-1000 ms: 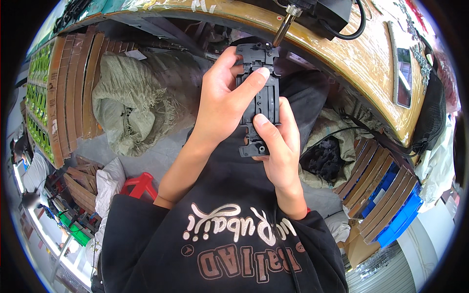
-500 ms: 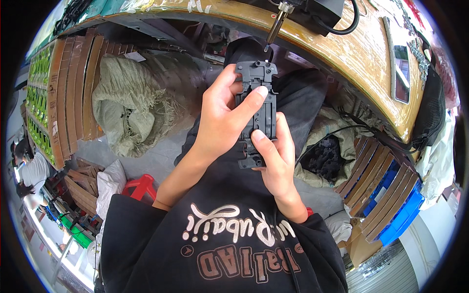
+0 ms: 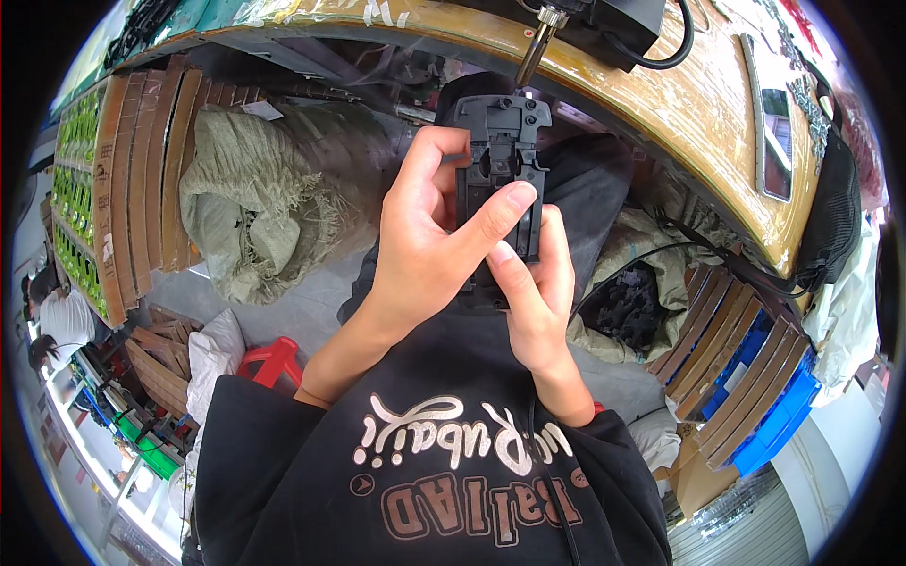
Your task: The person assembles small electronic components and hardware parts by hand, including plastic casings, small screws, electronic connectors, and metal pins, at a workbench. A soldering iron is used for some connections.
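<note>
Between both hands is a long black moulded plastic part [image 3: 503, 123] with slots and small round posts at its far end. My left hand [image 3: 429, 222] is closed on its left side, the thumb laid across its top face. My right hand [image 3: 538, 297] grips the nearer right side, its thumb pressed on the part close to the left thumb. Its near end is partly covered by the hands. Just beyond the far end, the metal tip of an upright driver-like tool [image 3: 538, 47] points down at the part; whether they touch I cannot tell.
A worn wooden bench [image 3: 717, 123] curves across the far side, with a phone-like slab [image 3: 776, 141] on it. An open woven sack [image 3: 255, 198] stands at left beside stacked cardboard trays [image 3: 118, 189]. Another sack [image 3: 632, 302] holds black pieces at right. A red stool [image 3: 272, 360] is at lower left.
The black part's far end has tilted up and moved closer to the tool's tip. Both hands keep hold of it, and my left hand has shifted slightly.
</note>
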Demonstrator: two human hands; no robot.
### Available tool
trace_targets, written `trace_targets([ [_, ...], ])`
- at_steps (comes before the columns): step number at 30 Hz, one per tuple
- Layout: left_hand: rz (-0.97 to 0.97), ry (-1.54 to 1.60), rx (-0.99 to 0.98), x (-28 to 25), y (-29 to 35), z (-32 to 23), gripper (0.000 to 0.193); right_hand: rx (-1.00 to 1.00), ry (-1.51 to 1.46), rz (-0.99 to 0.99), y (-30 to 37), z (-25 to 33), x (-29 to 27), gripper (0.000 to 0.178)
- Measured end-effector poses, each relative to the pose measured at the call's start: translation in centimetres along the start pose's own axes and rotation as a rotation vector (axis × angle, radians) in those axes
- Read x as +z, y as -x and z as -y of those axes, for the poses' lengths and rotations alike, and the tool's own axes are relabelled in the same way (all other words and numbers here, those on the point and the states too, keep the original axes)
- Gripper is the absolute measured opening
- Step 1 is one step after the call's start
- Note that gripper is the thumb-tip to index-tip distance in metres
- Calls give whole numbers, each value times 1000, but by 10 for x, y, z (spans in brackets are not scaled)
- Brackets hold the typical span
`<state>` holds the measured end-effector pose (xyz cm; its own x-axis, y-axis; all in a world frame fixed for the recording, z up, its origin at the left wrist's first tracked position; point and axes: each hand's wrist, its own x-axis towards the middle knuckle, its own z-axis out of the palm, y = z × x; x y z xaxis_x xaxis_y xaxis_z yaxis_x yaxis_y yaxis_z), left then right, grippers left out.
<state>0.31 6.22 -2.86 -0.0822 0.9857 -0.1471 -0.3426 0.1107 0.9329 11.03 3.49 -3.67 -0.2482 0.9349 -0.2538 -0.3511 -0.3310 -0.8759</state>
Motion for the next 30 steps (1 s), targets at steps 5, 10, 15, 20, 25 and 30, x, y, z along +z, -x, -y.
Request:
trace_targets([
  [5, -11, -89, -31, -1, 1, 0, 23, -55, -12, -24, -7, 0, 3, 24],
  [10, -12, -116, -56, -1, -2, -4, 20, -41, -56, -1, -10, -2, 1, 24],
  [15, 2, -111, -57, -2, -3, -4, 21, -38, -70, 4, -12, -3, 0, 24],
  [20, -23, -103, -19, -2, -4, -1, 19, -35, -54, 1, -12, -2, 1, 24],
  [25, -13, -114, -25, -2, -3, -1, 20, -41, -69, 8, -10, -3, 1, 24],
  [30, -16, -129, -35, -2, 2, 0, 26, -264, 355, -78, -8, -10, -5, 25],
])
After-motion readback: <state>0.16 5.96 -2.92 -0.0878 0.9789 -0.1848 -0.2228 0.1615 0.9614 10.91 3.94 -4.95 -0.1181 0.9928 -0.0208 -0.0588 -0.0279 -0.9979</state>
